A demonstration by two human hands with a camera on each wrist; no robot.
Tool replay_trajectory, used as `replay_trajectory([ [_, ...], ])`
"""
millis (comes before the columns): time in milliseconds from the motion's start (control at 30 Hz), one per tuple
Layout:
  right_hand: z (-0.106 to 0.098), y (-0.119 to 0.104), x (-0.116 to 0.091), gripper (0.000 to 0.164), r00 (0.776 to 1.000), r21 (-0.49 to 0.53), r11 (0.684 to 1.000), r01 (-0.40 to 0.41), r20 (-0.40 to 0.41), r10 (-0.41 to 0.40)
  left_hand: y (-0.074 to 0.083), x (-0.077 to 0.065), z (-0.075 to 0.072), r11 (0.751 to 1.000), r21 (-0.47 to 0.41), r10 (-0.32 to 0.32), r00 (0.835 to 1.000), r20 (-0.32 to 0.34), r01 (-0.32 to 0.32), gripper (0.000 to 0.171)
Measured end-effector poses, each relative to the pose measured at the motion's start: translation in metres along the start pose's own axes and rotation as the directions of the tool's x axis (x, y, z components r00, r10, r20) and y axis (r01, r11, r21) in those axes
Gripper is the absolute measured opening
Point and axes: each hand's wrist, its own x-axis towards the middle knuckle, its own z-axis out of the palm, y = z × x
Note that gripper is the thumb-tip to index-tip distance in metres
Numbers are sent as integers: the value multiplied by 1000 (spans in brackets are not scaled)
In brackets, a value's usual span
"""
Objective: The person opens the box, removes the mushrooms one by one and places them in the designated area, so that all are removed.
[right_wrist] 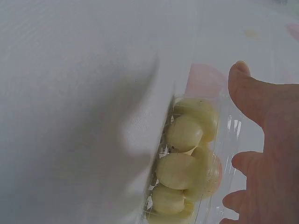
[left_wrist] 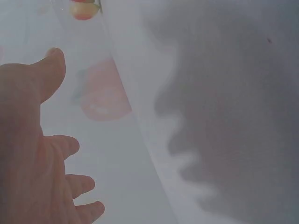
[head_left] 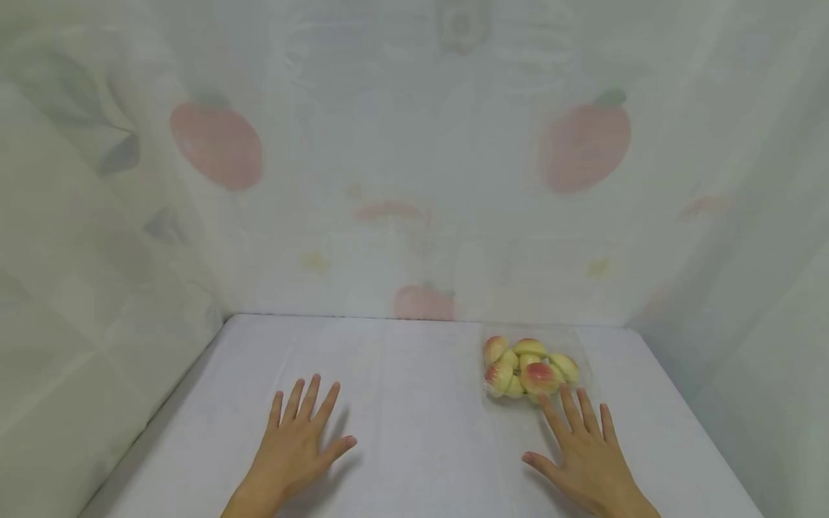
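My left hand [head_left: 291, 439] is held palm down over the left part of the white table, fingers straight and spread, with nothing in it. The left wrist view shows the same hand [left_wrist: 28, 121] and its shadow on the cloth. My right hand [head_left: 586, 457] is spread the same way, its fingertips just in front of a clear plastic box [head_left: 586, 367]; whether they touch it I cannot tell. Inside lie several rounded yellow pieces [head_left: 539, 378] with red blushes, like fruit. From the right wrist, pale round undersides [right_wrist: 177, 170] show through the box wall [right_wrist: 224, 154].
The table [head_left: 414, 417] is covered in white cloth. Behind it hangs a pale curtain [head_left: 414, 158] printed with faded red fruit, and more fabric [head_left: 84, 273] closes off both sides. The box stands at the far right of the table.
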Motion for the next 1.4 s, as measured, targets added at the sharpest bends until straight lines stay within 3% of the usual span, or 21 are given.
replay_trajectory([
  [200, -2, 1, -1, 93, 1000, -3, 1000, 3, -1, -3, 4, 4, 2, 1000, -6, 24, 999, -26, -24, 84],
  [433, -5, 6, -2, 88, 1000, 9, 1000, 4, -20, -3, 14, 12, 6, 999, -32, 34, 999, 3, -34, 84],
  [833, -16, 16, 0, 82, 999, 26, 1000, -15, -40, 16, 40, 36, 7, 990, -45, 132, 991, -18, -132, 74],
  [967, -18, 19, 1, 79, 997, 34, 999, -3, -82, 6, 48, 42, 13, 985, -55, 160, 986, -44, -162, 71],
  [1167, -18, 25, 4, 73, 983, 67, 997, 30, -181, -18, 62, 53, 16, 970, -69, 221, 965, -141, -232, 62],
  [1400, -22, 29, 5, 65, 968, 121, 993, 7, -248, 23, 79, 64, 15, 938, -117, 285, 920, -269, -325, 47],
])
